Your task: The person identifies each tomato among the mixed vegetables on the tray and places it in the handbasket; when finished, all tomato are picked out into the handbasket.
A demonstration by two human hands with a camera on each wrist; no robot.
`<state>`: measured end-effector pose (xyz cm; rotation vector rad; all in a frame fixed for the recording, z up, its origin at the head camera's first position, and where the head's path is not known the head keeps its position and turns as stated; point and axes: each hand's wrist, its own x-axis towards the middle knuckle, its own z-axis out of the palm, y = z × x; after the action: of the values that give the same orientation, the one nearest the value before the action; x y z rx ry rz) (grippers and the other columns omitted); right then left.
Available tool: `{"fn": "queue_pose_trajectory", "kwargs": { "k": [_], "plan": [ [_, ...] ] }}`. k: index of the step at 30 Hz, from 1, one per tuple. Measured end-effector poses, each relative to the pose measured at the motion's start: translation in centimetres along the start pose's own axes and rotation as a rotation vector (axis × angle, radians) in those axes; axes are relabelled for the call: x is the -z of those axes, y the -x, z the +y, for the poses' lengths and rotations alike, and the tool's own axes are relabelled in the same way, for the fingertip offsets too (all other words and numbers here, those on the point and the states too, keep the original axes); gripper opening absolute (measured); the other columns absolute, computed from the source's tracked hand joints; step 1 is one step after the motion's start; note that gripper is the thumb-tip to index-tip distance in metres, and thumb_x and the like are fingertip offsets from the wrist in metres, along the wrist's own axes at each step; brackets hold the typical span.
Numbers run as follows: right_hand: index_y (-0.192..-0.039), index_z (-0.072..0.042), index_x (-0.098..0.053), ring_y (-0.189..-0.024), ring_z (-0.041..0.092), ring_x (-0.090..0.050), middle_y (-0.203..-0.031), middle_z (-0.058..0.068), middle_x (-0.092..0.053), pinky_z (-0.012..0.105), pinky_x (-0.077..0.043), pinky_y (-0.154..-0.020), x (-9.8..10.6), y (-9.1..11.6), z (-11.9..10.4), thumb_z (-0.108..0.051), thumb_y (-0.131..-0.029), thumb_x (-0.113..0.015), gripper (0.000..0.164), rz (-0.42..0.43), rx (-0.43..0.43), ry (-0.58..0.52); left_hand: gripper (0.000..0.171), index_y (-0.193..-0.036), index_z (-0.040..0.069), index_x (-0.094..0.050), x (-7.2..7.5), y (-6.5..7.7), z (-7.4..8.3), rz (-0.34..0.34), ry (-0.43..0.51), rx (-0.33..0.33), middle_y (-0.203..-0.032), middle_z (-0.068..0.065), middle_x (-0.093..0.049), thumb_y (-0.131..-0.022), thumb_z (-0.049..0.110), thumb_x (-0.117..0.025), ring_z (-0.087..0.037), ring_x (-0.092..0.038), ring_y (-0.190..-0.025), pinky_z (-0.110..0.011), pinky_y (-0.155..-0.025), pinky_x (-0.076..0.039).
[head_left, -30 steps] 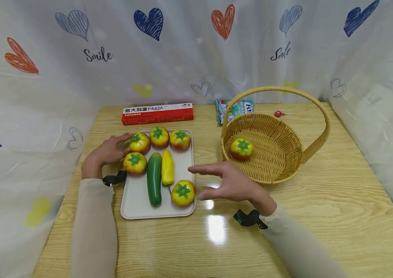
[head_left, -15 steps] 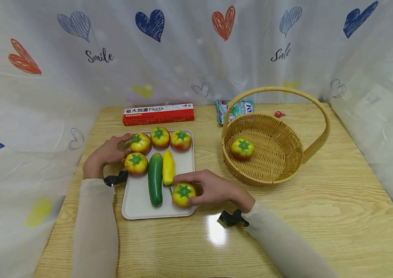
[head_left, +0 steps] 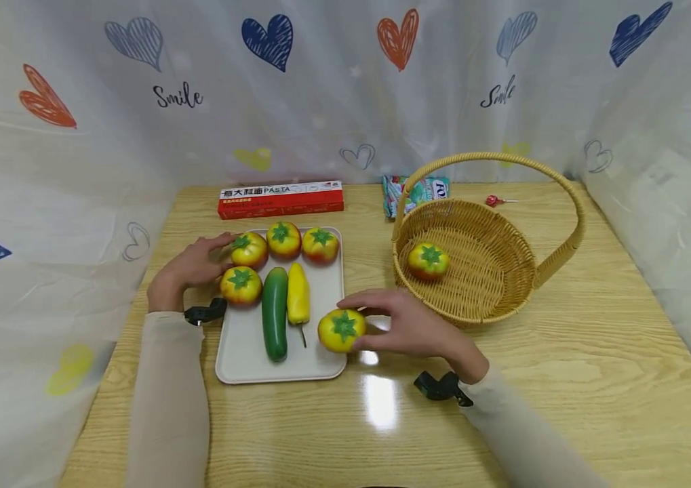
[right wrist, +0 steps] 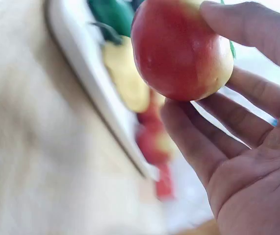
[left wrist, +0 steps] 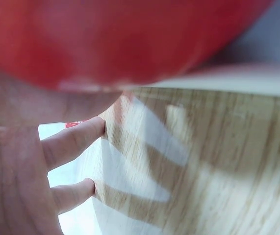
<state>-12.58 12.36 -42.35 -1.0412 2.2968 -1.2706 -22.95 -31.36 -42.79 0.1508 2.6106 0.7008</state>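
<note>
My right hand (head_left: 409, 325) pinches a yellow-red tomato (head_left: 342, 330) with a green star-shaped top between thumb and fingers. It is over the right edge of the white tray (head_left: 247, 369), and its red underside shows in the right wrist view. My left hand (head_left: 191, 266) lies at the tray's left side, next to two tomatoes (head_left: 241, 285). In the left wrist view its fingertips (left wrist: 88, 186) touch the table, and its thumb is right under a red tomato (left wrist: 120, 39). On the tray are also a green cucumber (head_left: 274, 315), a yellow pepper (head_left: 298, 295) and more tomatoes along the back.
A wicker basket (head_left: 485, 271) with a tall arched handle stands right of the tray, one tomato (head_left: 428, 261) inside. Behind are a red pasta box (head_left: 281, 200), a candy bag (head_left: 415, 195) and a lollipop (head_left: 493, 200). A curtain with hearts surrounds the table.
My right hand has reached left to the tray's front right corner, gripped the tomato there, and moved it up and right, uncovering the pepper's stem. My left hand has stayed in place.
</note>
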Motion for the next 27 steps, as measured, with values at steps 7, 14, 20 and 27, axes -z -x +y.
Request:
{"fn": "queue_pose_trajectory", "kwargs": {
  "k": [7,14,20,27],
  "plan": [
    [-0.148,-0.013,-0.068,-0.133,0.020,-0.070,-0.149,0.007,-0.069,0.030,-0.060,-0.108,5.2,4.9,-0.9,-0.009,-0.093,-0.088,0.059,0.172,-0.016,-0.020,0.077,-0.174,0.017,-0.031,-0.1,-0.2,0.1,-0.017,0.019,0.021,-0.179,-0.028,-0.025,-0.105,0.026,-0.065,-0.062,-0.005,-0.164,-0.085,-0.126,-0.013],
    [-0.146,-0.009,-0.070,-0.123,0.006,-0.073,-0.146,0.014,-0.071,0.019,-0.061,-0.100,9.2,8.6,0.3,-0.003,-0.093,-0.086,0.056,0.389,-0.119,0.047,0.076,-0.174,0.016,-0.032,0.0,-0.1,0.1,-0.013,0.019,0.014,-0.179,-0.028,-0.025,-0.105,0.026,-0.064,-0.062,-0.003,-0.164,-0.085,-0.126,-0.012],
    [-0.145,-0.006,-0.070,-0.122,0.035,-0.076,-0.147,0.016,-0.070,0.027,-0.064,-0.098,9.9,9.1,1.9,-0.015,-0.095,-0.088,0.054,0.380,-0.258,0.124,0.076,-0.173,0.015,-0.033,0.0,0.0,0.2,-0.005,0.002,0.001,-0.178,-0.028,-0.027,-0.105,0.026,-0.064,-0.062,-0.010,-0.164,-0.084,-0.126,-0.016],
    [-0.142,-0.005,-0.071,-0.119,0.040,-0.078,-0.147,0.021,-0.069,0.042,-0.066,-0.096,9.3,7.4,3.5,-0.020,-0.093,-0.090,0.054,0.307,-0.312,0.141,0.076,-0.173,0.014,-0.033,0.1,0.0,0.2,-0.006,0.012,0.008,-0.178,-0.028,-0.026,-0.105,0.024,-0.064,-0.062,-0.009,-0.164,-0.085,-0.126,-0.016]
  ]
}}
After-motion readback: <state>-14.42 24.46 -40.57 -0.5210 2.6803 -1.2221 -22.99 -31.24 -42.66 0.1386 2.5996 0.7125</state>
